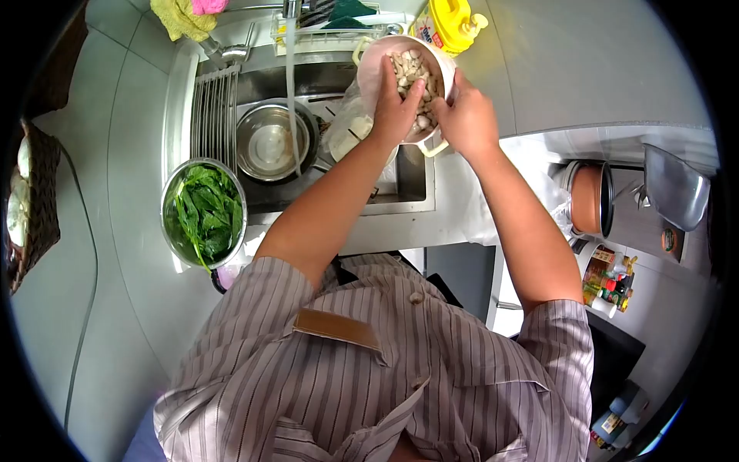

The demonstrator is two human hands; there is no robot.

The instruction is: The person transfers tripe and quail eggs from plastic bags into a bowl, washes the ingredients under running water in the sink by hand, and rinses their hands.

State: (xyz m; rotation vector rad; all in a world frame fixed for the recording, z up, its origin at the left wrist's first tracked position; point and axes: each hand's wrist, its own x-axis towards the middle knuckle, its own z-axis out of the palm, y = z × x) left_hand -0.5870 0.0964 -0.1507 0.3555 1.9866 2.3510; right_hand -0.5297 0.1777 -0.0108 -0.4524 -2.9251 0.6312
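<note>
A pale pink pot [372,68] with cream handles is tilted above the right part of the sink, with whitish pieces that look like mushrooms [412,68] inside. My left hand [399,108] reaches into the pot with its fingers apart, resting against the pieces. My right hand [466,115] grips the pot's right rim, its thumb over the inside. Below the pot, a clear plastic bag [340,137] lies in the sink. Water [290,85] runs from the faucet [291,9] into a metal bowl [269,142] at the sink's left.
Leafy greens [208,208] fill a metal bowl [165,219] left of the sink [419,206]. Behind are a dish rack [339,32] and a yellow bottle [443,25]. A brown pot [589,199] and seasoning bottles [612,285] stand right; a woven basket [45,196] is far left.
</note>
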